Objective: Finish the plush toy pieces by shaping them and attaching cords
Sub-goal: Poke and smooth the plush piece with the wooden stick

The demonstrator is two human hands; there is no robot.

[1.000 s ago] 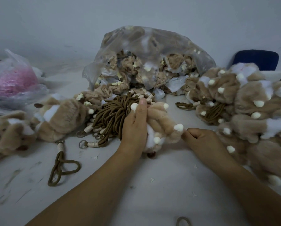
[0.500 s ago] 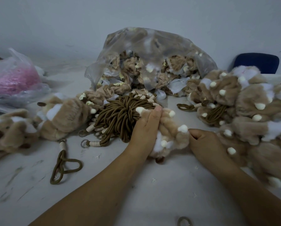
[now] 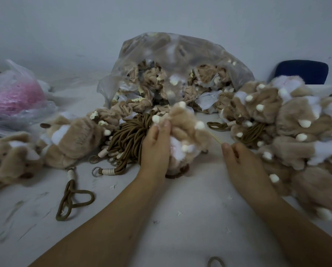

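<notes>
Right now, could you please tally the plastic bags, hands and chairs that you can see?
Plastic bags: 2 (clear plastic bag; pink-filled plastic bag)
Hands: 2 (left hand holding a plush toy piece; right hand pinching a thread)
Chairs: 1 (blue chair)
Total: 5

A pale table (image 3: 180, 218) bears a cord bundle (image 3: 130, 139) just left of the left hand (image 3: 155, 149) and a plush pile (image 3: 296, 132) right of the right hand (image 3: 242, 162).

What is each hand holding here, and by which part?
Left hand grips the tan plush piece by its left side. Right hand pinches the end of a thin pale thread coming from that piece.
</notes>
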